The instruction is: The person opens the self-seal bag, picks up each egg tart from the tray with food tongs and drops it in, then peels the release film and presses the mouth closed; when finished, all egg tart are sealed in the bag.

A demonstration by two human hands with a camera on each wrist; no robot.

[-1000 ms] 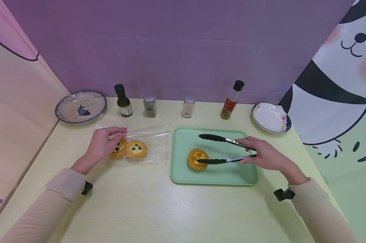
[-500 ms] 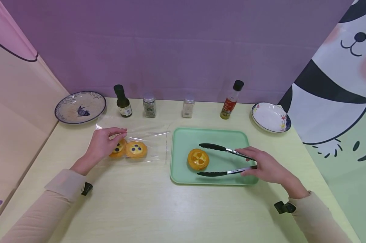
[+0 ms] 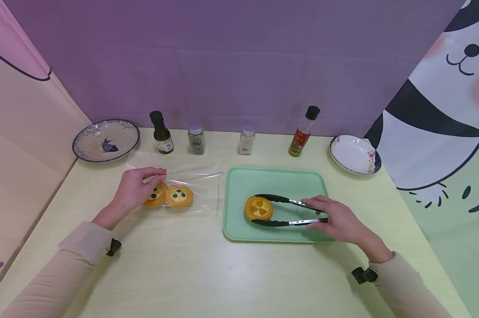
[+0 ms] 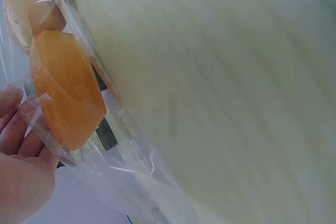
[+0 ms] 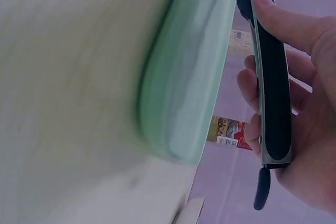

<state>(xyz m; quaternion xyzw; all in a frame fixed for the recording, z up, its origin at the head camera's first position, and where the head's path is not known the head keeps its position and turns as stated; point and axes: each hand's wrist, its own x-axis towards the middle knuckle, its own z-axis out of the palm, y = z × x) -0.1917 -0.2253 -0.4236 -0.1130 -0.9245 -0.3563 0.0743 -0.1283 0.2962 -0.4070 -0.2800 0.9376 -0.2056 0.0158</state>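
Note:
My right hand (image 3: 338, 219) grips black-and-silver tongs (image 3: 299, 222) over the green tray (image 3: 295, 181). Their black tips lie on either side of a round golden egg tart (image 3: 259, 208) on the tray. In the right wrist view, thumb and fingers wrap the tongs' handle (image 5: 273, 87). On the left, my left hand (image 3: 136, 185) pinches the upper film of a clear plastic bag (image 3: 203, 190). Two pastries with dark dots, one pastry (image 3: 179, 195) fully visible and the other pastry (image 3: 156, 194) partly behind the hand, lie in the bag. The left wrist view shows an orange pastry side (image 4: 68, 87) through the film.
Along the back stand a dark bottle (image 3: 162, 134), two spice jars, one jar (image 3: 196, 140) and another jar (image 3: 247, 141), and a red-labelled bottle (image 3: 301, 134). A patterned plate (image 3: 92, 141) is at back left, a white floral dish (image 3: 348, 152) at back right.
The tongs first had one tip over the tart, then spread wide to its right. Now they have moved left and narrowed around it. The left hand stays put.

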